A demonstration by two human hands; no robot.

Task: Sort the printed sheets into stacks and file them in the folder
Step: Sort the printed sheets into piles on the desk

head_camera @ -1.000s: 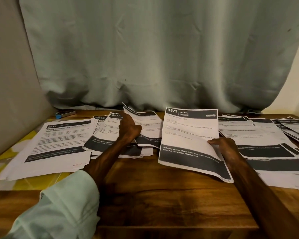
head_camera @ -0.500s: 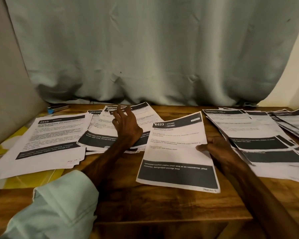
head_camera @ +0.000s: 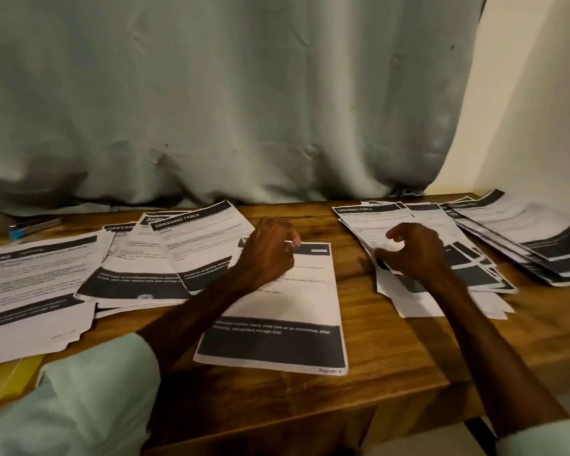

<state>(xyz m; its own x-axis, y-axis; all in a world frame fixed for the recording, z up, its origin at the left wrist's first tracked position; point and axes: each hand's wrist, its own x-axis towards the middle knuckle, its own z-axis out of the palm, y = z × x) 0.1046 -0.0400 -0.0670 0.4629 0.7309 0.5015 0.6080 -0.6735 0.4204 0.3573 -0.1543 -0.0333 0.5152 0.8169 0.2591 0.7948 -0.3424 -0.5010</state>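
Observation:
A single printed sheet with a black band lies flat on the wooden table in front of me. My left hand rests over its top left corner, fingers loosely curled, holding nothing. My right hand hovers clawed over the right stack of sheets, its thumb at the stack's left edge. No sheet is lifted there. Further stacks lie at the left, centre left headed "Dressing Table" and far right. A yellow folder shows under the left stack.
A pale green curtain hangs along the table's back edge. A blue item lies at the back left corner. A cream wall closes the right side. Bare wood shows along the table's front edge.
My right hand put the kitchen sheet flat on the table, let go and moved right onto the right stack. My left hand left the centre-left stack and came onto the laid sheet.

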